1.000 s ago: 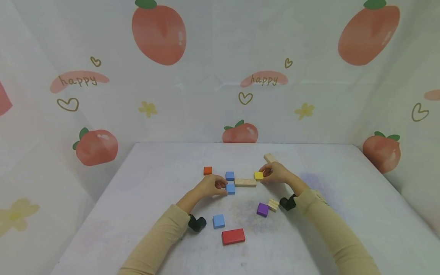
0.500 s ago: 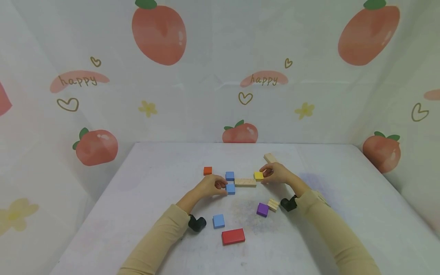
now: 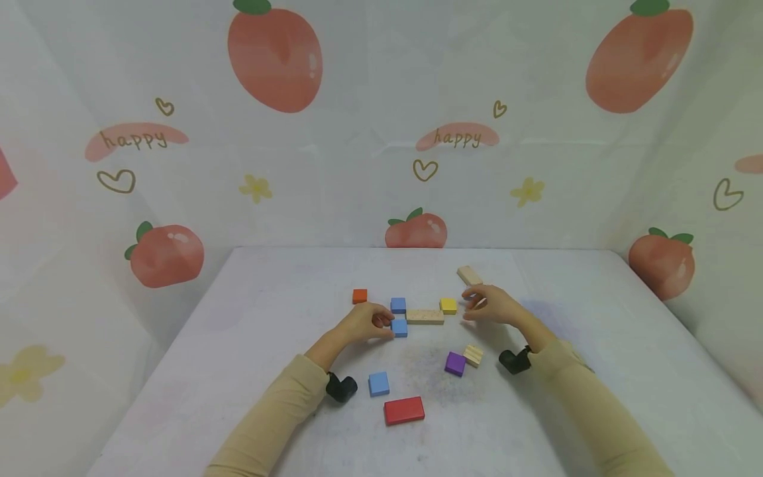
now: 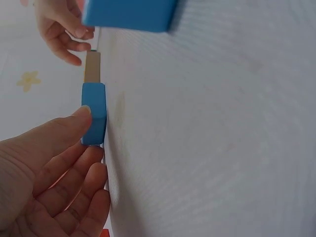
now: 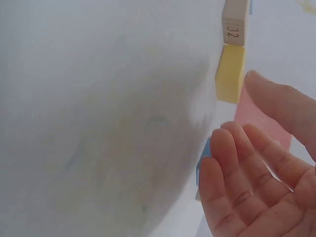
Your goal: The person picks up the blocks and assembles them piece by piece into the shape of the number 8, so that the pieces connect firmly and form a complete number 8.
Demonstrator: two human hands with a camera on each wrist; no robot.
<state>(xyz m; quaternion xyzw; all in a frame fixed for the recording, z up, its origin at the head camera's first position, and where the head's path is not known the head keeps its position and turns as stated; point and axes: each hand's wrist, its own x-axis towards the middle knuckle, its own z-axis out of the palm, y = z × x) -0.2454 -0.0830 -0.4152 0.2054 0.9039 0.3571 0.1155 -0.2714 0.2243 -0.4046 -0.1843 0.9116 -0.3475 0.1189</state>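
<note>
In the head view my left hand (image 3: 365, 321) pinches a light blue block (image 3: 399, 328) at the left end of a pale wooden plank (image 3: 425, 317). Up close, the left wrist view has the thumb laid on the blue block (image 4: 94, 113), with fingertips at its near end. A darker blue block (image 3: 398, 305) lies just behind the held one. At the plank's right end sits a yellow block (image 3: 448, 306). My right hand (image 3: 493, 306) hovers to the right of it, apart from it, fingers loosely bent with nothing between them.
An orange block (image 3: 360, 296) lies back left, and another wooden plank (image 3: 469, 275) lies behind the right hand. Nearer are a purple block (image 3: 456, 364) beside a small wooden block (image 3: 473, 356), a light blue block (image 3: 378, 384) and a red brick (image 3: 404, 411).
My right hand has let go of the yellow block and moved a little to the right, its fingers spreading. The left hand and the blocks have stayed where they were.
</note>
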